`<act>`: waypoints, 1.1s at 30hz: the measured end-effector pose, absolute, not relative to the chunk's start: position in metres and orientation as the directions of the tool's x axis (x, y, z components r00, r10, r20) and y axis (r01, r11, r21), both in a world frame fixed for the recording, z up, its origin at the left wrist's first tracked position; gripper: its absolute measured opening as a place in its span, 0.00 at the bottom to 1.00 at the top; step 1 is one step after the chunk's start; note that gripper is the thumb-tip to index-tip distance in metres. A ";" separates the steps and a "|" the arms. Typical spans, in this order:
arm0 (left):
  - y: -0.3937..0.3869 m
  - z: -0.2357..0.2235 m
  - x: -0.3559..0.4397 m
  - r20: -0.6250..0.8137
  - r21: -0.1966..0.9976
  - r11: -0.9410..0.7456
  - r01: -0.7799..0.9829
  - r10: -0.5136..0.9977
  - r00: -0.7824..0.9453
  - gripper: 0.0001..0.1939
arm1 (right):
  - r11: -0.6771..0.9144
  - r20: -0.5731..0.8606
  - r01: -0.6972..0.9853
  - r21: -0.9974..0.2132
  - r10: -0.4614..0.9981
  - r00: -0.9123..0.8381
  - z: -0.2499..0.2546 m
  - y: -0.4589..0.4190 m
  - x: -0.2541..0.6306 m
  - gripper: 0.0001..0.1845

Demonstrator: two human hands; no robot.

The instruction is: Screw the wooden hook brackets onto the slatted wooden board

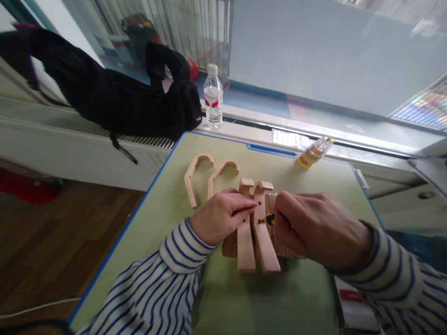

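Two pale wooden hook pieces lie side by side on a ribbed wooden block [229, 246]. The fingers of my left hand [223, 213] are pressed together over the left hook piece [246, 253], their tips at the upper hole of the right hook piece [267, 253]. My right hand [310, 221] is closed around a yellow-and-black screwdriver [269, 219], mostly hidden in the fist. Its tip points left at the lower dark hole of the right hook piece. Two more curved hooks, one left [190, 184] and one nearer [218, 174], lie on the table beyond my left hand.
The light green table [167, 204] has a blue edge. A glue bottle with a yellow cap [314, 152] stands tilted-looking at the back right. On the sill are a water bottle [213, 100] and a black bag [122, 100]. Window glass rises behind them.
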State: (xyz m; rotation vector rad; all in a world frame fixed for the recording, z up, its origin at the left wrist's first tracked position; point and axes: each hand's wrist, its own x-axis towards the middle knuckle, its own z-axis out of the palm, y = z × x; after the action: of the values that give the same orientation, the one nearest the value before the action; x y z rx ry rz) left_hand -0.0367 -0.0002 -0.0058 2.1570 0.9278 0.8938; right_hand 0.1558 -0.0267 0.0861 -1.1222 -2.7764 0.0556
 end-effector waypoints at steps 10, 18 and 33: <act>-0.004 0.000 -0.034 0.322 0.736 -0.574 0.358 0.763 0.561 0.11 | 0.469 0.156 0.880 -0.070 0.877 -0.455 0.079 -0.049 0.144 0.07; -0.007 0.006 -0.032 0.352 0.716 -0.596 0.364 0.758 0.549 0.13 | 0.510 -0.104 0.844 -0.163 0.842 -0.529 0.104 -0.038 0.148 0.04; -0.003 -0.001 -0.037 0.273 0.584 -0.661 0.471 0.707 0.653 0.15 | 0.764 0.067 0.600 -0.235 0.629 -0.775 0.087 -0.021 0.161 0.07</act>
State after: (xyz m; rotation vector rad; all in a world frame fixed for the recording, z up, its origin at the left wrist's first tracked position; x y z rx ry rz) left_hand -0.0375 -0.0028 -0.0006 2.4024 0.9196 0.6763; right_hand 0.1610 -0.0207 0.0872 -0.9869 -2.8167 0.3028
